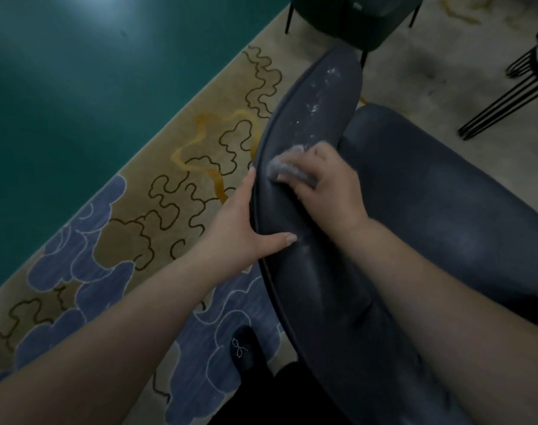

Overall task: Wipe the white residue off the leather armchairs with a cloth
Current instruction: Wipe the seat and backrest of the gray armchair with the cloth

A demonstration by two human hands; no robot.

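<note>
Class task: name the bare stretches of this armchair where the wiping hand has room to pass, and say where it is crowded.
Free: the armchair back beyond the cloth, speckled with white residue, and the seat beside the right hand. Crowded: the near edge, where the left hand grips.

Floor: a patterned carpet [157, 210] in tan with dark squiggle outlines and blue cloud shapes, bordered at upper left by a plain teal area [77, 87]. Standing on it: a dark leather armchair [430, 210], a second dark chair [350, 16] behind it, black hairpin legs [503, 102] at right, and one dark shoe [243, 351].
</note>
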